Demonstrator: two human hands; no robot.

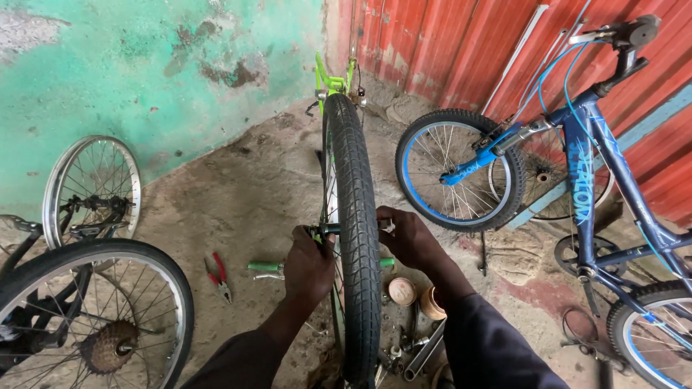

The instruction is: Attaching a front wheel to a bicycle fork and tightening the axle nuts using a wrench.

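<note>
Both hands closed on axle ends: left hand (308, 263) & right hand (407, 238) either side of black wheel (355, 238), steadying it upright in green frame (333, 79). Pliers (218, 277) on floor nearby.

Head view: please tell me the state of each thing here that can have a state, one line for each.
Green bicycle: upside down, wheel up.
Black tyre: mounted on the wheel, between both hands.
Left hand: closed at the axle, left side.
Right hand: closed at the axle, right side.
Red pliers: lying on the ground, handles spread.
Blue bicycle: upright against the red wall.
Small tin: open, on the ground.
</note>
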